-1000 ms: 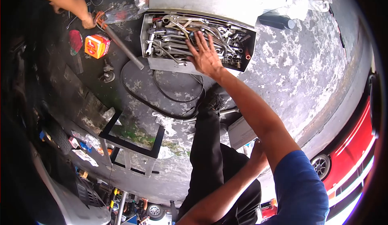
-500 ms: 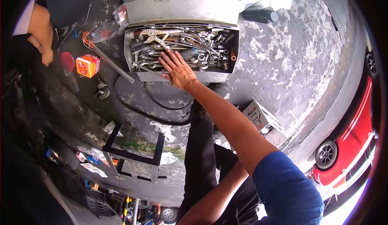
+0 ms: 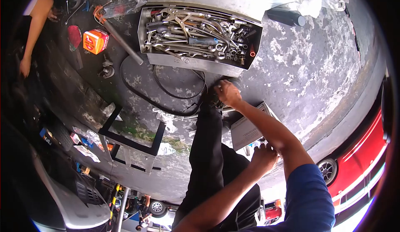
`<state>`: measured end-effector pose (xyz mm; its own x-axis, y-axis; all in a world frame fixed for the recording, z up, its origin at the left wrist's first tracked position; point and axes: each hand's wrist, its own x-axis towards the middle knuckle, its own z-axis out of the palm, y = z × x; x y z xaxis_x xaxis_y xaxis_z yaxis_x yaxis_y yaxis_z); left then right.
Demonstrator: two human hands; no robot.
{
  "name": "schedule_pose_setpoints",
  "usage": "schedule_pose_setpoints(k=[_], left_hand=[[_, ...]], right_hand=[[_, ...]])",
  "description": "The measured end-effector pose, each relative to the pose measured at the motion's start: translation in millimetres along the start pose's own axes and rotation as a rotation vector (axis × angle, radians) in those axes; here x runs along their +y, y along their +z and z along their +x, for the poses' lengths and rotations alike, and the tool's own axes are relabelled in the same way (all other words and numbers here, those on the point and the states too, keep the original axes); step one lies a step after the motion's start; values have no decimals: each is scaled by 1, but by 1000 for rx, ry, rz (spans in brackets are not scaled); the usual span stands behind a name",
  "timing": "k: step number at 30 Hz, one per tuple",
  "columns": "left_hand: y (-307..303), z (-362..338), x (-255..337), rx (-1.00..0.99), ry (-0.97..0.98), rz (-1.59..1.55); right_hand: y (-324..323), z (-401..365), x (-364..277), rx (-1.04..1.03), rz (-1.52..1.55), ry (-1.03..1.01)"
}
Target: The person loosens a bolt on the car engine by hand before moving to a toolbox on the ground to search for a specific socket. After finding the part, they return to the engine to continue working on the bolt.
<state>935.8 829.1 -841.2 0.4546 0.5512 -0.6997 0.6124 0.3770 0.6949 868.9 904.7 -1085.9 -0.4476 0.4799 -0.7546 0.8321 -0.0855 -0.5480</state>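
Observation:
My right hand (image 3: pixel 228 93) is over my dark shoe, below the toolbox's front wall. Its fingers are curled together, and whatever they may hold is too small to make out. My left hand (image 3: pixel 264 155) is beside my right forearm with its fingers bent inward; what is in them is hidden. The open metal toolbox (image 3: pixel 191 62) is full of wrenches, sockets and pliers. Locking pliers (image 3: pixel 180 20) lie on top of the pile, and a screwdriver with a blue-grey handle (image 3: pixel 203 41) lies across the middle.
A ribbed black belt (image 3: pixel 156 103) lies looped on the floor. Left of the toolbox are a metal pipe (image 3: pixel 123 42) and an orange box (image 3: pixel 95 41). A cardboard box (image 3: pixel 246 132) stands by my leg. Another person's arm (image 3: pixel 35 36) is at the far left.
My right hand has left the tools in the box and come down to my shoe. My left hand has come into view near my right forearm. The cardboard box appears turned.

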Motion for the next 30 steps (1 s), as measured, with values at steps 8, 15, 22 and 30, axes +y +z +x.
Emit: schedule_pose_setpoints(k=[8, 15, 22, 30], left_hand=[[7, -6, 6, -26, -129, 79], [18, -8, 7, -24, -147, 119], [36, 20, 24, -140, -135, 214], [4, 16, 26, -167, 71, 110]], right_hand=[[-13, 35, 89, 282, 733, 195], [-7, 57, 149, 208, 619, 190], [1, 65, 165, 192, 630, 159], [-117, 13, 77, -105, 1631, 435]])
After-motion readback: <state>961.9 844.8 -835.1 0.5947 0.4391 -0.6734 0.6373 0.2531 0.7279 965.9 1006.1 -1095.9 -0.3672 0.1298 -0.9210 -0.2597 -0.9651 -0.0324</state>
